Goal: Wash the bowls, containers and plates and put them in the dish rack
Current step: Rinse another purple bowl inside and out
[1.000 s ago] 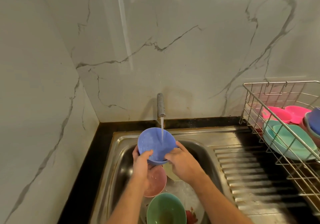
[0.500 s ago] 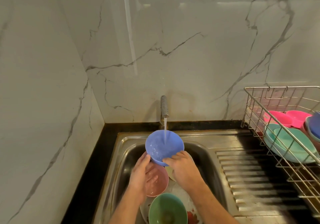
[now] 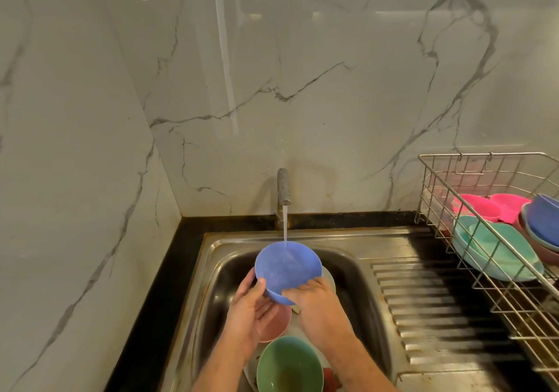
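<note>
Now your left hand (image 3: 252, 308) cups the blue bowl (image 3: 287, 270) from below w/ thumb on its rim; bowl's tilted under the tap (image 3: 283, 186) stream over the sink (image 3: 348, 242). Right hand (image 3: 317, 307) pinches its near rim. Dish rack (image 3: 496, 240) far right.

Two hands are at work over one steel sink (image 3: 211, 270): the left hand (image 3: 251, 313) and the right hand (image 3: 317, 307), sharing one blue bowl (image 3: 284, 267) under the single tap (image 3: 283, 186). Down in the basin I count one pink bowl (image 3: 276, 325), one green bowl (image 3: 287, 367), and at least two pale plates, partly hidden. One wire dish rack (image 3: 435, 186) stands to the right, holding two pink dishes (image 3: 481, 210), one teal plate (image 3: 496, 246), and a stack of bowls (image 3: 544, 225) whose number I cannot tell.
</note>
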